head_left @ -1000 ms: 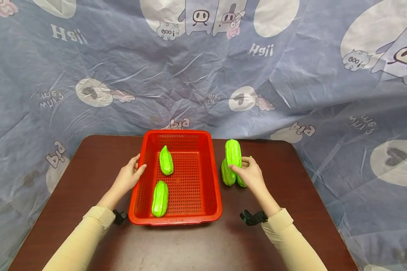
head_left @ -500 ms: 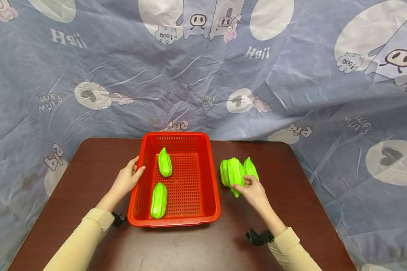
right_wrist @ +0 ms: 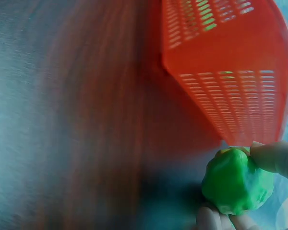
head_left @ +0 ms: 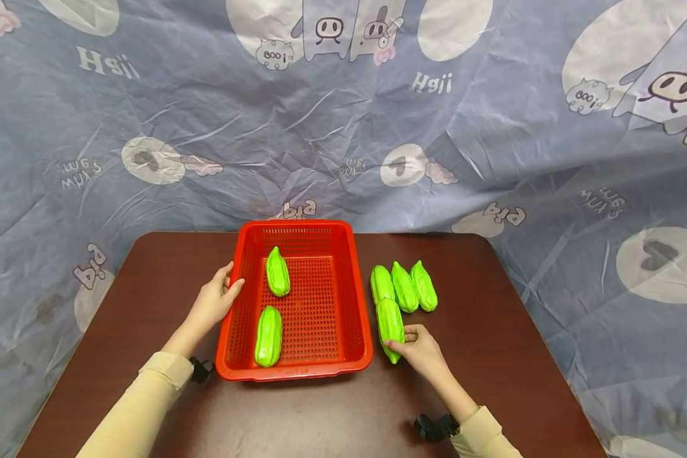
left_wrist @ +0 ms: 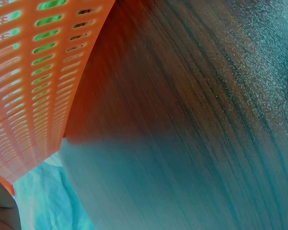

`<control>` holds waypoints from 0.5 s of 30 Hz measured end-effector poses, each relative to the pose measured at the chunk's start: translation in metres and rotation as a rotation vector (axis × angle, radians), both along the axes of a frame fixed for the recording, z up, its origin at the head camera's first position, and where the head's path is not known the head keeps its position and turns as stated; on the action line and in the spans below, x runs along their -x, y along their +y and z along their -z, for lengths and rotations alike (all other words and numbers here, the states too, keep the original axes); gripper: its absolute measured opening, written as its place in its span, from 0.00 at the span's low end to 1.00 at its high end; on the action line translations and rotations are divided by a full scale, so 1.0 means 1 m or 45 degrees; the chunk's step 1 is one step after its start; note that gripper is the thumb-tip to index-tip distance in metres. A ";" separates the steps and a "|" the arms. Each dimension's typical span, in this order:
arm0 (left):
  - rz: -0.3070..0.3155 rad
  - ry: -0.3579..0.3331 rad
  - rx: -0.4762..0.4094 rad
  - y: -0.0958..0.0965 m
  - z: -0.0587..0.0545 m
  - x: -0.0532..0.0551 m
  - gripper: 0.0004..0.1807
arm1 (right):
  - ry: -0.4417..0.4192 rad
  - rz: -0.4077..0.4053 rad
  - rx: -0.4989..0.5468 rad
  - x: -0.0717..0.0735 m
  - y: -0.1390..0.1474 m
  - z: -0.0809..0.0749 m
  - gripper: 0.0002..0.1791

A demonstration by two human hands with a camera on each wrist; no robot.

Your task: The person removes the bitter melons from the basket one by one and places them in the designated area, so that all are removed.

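My right hand (head_left: 426, 353) pinches a bright green, ridged bitter melon (head_left: 390, 326) between thumb and fingers, low over the table right of the basket. In the right wrist view the blunt end of this bitter melon (right_wrist: 236, 184) faces the camera, with the thumb on one side and fingertips below. My left hand (head_left: 213, 300) grips the left rim of a red perforated plastic basket (head_left: 366, 331). Inside the basket lie an upper bitter melon (head_left: 277, 272) and a lower bitter melon (head_left: 268, 337), both on the left side.
Beyond the held one, a row of bitter melons lies on the brown table (head_left: 298, 420): a left one (head_left: 382, 283), a middle one (head_left: 404, 287) and a right one (head_left: 424, 286). A blue-grey patterned cloth (head_left: 320, 114) hangs behind the table.
My right hand has brought the held bitter melon down and toward me, from above the others to the near end of the left one. The left hand stays on the basket.
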State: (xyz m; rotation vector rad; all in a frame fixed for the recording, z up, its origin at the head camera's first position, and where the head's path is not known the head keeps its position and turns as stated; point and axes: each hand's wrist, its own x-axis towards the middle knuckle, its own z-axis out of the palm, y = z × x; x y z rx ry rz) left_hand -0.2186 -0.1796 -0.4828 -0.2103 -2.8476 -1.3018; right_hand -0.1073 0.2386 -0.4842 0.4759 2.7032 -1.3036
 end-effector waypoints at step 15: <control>-0.004 -0.006 -0.004 0.000 0.000 0.000 0.36 | -0.044 -0.006 -0.037 -0.011 -0.002 0.015 0.34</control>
